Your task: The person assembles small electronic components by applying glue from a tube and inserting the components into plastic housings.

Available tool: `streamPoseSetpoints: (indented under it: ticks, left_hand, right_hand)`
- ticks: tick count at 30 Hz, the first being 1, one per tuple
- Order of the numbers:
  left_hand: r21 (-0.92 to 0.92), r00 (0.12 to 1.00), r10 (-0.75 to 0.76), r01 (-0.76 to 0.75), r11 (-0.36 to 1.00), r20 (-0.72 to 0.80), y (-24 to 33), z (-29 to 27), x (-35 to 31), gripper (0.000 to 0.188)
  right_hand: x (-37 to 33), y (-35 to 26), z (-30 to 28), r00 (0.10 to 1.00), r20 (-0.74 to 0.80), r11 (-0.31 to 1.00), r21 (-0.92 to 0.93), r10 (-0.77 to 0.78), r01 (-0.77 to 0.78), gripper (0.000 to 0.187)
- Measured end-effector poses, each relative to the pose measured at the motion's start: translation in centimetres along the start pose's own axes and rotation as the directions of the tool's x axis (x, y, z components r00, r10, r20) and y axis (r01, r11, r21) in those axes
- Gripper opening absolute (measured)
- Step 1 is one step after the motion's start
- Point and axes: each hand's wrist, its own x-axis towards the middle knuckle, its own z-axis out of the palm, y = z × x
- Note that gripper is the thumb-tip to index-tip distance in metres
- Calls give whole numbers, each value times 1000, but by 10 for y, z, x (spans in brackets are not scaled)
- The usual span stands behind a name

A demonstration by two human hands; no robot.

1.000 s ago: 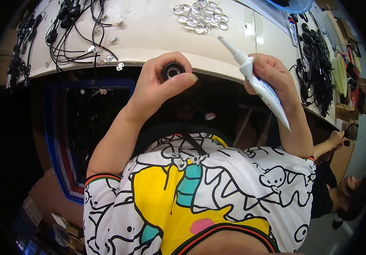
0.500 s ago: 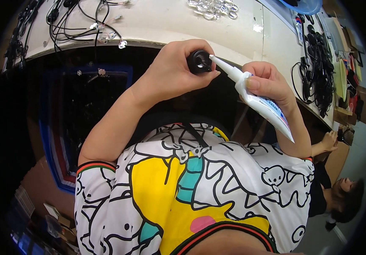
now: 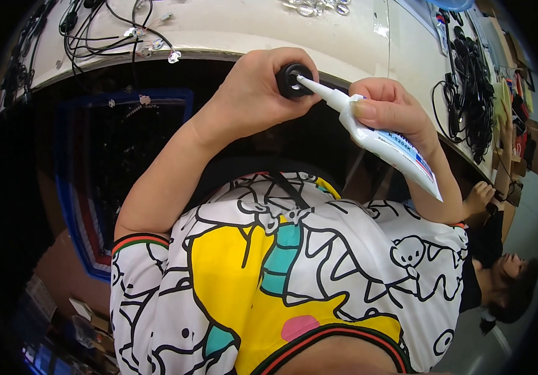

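My left hand (image 3: 262, 84) is wrapped round a black cylindrical housing (image 3: 286, 81), its round open end facing up toward me. In my right hand (image 3: 394, 112) is a white glue tube (image 3: 384, 147) with a long tapered nozzle (image 3: 322, 92), squeezed between thumb and fingers near the tube's shoulder. The nozzle's tip reaches into the open end of the housing, where a small whitish spot shows. Both hands are raised just in front of the near edge of the white table (image 3: 250, 31).
Black cables with small white connectors (image 3: 174, 57) lie on the table's left, ends over its edge. Clear rings (image 3: 319, 6) lie at the far middle. More black cables (image 3: 468, 100) are heaped at right, below a blue basin (image 3: 453, 3). Another person (image 3: 509, 281) sits at the right.
The glue tube has moved left, and its nozzle tip has gone from the housing's rim into its opening. The housing has tilted slightly; my left hand still grips it.
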Motion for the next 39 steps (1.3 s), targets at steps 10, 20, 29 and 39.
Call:
streamPoseSetpoints:
  ticks: [10, 20, 29, 39]
  left_hand:
    - [22, 1000, 0, 0, 1000, -5, -2, 5, 1, 15]
    - [-30, 998, -61, 62, 998, 27, -4, 6, 7, 16]
    - [-73, 996, -78, 80, 994, 39, -4, 8, 6, 16]
    - [-76, 998, -35, 38, 996, 43, -7, 9, 6, 17]
  right_hand:
    - [8, 1, 4, 995, -103, 1000, 22, -12, 15, 20]
    - [11, 7, 3, 990, -141, 980, 197, -13, 41, 20]
    - [7, 7, -3, 992, -123, 998, 55, -14, 21, 18]
    - [8, 8, -2, 995, -97, 980, 197, 12, 7, 18]
